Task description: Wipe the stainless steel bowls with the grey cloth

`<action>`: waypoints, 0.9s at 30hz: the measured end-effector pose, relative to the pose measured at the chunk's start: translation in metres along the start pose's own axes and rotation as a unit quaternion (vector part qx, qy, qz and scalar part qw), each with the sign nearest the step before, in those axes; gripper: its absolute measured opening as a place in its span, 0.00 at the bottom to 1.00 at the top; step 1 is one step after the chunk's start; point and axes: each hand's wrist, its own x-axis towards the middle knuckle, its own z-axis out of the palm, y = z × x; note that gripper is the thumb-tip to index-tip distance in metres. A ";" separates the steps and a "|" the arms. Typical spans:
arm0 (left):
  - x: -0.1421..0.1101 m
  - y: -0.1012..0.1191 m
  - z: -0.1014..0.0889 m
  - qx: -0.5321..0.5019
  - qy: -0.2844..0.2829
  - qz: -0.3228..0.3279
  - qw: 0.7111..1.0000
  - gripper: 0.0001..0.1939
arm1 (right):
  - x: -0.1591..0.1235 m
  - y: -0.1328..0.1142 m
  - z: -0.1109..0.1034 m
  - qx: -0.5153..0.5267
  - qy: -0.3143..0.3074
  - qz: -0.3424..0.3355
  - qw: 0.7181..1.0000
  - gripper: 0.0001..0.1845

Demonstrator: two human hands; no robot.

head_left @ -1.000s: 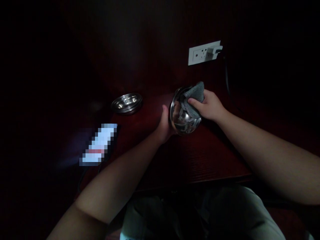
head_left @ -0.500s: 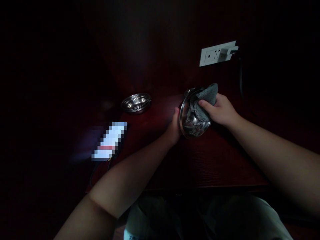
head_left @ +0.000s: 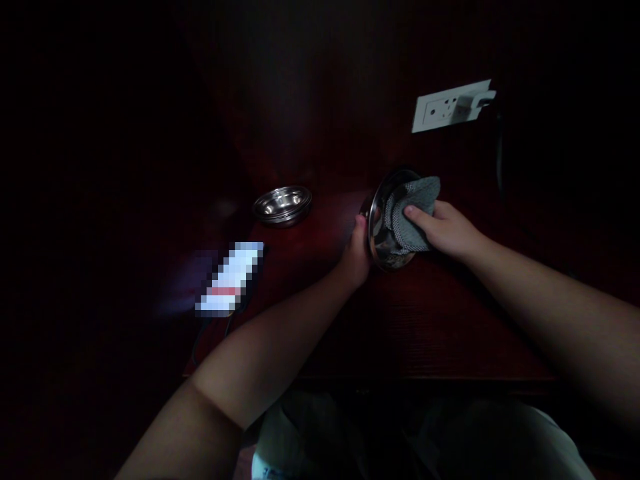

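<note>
We held the bowl [head_left: 383,247] in our left fingers [head_left: 360,228]. Our right fingers [head_left: 414,213] pinched the cloth [head_left: 424,193] against it. Stacked dishes [head_left: 283,201] sat on the surface [head_left: 415,320], left of our fingers.

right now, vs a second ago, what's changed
The view has swung left, so things sit farther right in the picture. The held metal bowl has tilted, looking narrower, and the gray cloth has turned flatter toward the camera. The left hand still holds the bowl, the right hand the cloth. The stacked bowls and wall socket stayed put.
</note>
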 end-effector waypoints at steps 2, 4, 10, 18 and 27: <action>0.000 0.000 -0.001 -0.005 -0.002 -0.003 1.000 0.30 | 0.000 0.001 -0.001 -0.006 0.009 -0.014 1.000 0.18; 0.002 0.000 0.000 -0.008 0.003 -0.007 1.000 0.30 | 0.000 0.001 -0.001 -0.011 0.019 -0.022 1.000 0.18; 0.001 0.005 0.013 -0.022 0.035 -0.017 0.999 0.32 | -0.001 -0.003 0.000 0.003 0.034 -0.009 0.999 0.16; -0.004 0.007 0.015 -0.018 0.066 -0.013 0.998 0.32 | -0.002 -0.006 -0.001 0.023 0.027 0.008 0.999 0.16; -0.006 0.008 0.014 -0.007 0.067 -0.032 0.997 0.33 | -0.003 -0.011 -0.002 0.060 -0.001 0.060 0.996 0.17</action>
